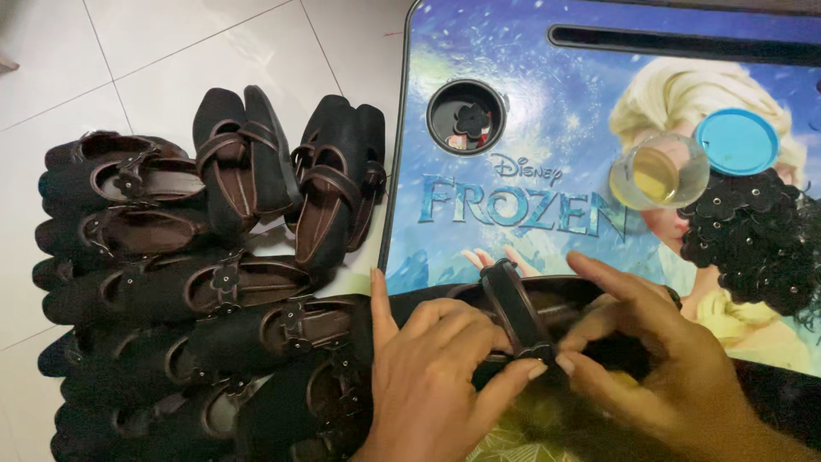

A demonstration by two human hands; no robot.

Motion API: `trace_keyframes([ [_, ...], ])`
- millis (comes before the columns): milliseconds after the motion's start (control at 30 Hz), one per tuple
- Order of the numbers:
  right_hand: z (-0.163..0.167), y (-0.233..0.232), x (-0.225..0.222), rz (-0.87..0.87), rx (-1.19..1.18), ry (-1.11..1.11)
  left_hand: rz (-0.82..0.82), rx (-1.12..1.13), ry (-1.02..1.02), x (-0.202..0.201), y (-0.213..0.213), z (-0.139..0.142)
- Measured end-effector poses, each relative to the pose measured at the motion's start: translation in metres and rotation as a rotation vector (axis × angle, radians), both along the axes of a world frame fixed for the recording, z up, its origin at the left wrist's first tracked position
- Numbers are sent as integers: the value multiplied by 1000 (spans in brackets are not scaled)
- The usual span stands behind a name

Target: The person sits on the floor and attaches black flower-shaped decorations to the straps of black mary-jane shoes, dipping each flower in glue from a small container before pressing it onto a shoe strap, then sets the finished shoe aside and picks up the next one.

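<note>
A black shoe [547,299] with a brown lining lies across the near edge of a small blue picture-printed table [530,128]. My left hand [432,381] grips the shoe from the left, fingers curled onto its strap [511,306]. Pressing on the strap's lower end from the right is my right hand [658,359], its fingertips meeting those of the left. A pile of small black fabric flowers [757,231] lies on the table to the right. An open clear jar of yellowish liquid [658,174] stands beside its blue lid [737,141].
Several black strapped shoes [197,291] are heaped on the white tiled floor [162,51] left of the table. A round cup hole [466,116] in the table holds one black flower. A long slot [684,44] runs along the table's far edge.
</note>
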State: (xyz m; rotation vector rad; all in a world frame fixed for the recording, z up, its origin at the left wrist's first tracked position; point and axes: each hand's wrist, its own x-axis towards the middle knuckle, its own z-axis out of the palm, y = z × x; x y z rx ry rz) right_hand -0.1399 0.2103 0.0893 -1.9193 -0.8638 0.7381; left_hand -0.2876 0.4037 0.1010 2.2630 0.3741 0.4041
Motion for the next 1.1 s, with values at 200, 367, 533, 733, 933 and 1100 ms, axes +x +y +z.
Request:
trace_keyframes([
  [200, 6, 2, -2, 182, -34, -142, 22, 39, -15, -8, -10, -6],
  [367, 1, 1, -6, 213, -39, -178, -4, -9, 49, -15, -16, -9],
  [533, -7, -14, -11, 174, 24, -171, -3, -53, -10, -21, -27, -15],
  [733, -32, 4, 7, 337, 339, -574, 132, 255, -183, -17, -31, -32],
  [933, -30, 18, 13, 247, 219, -477, 90, 211, -121, -14, -24, -57],
  [1100, -28, 29, 7, 279, 163, -538, 46, 222, -111, -20, -21, -68],
])
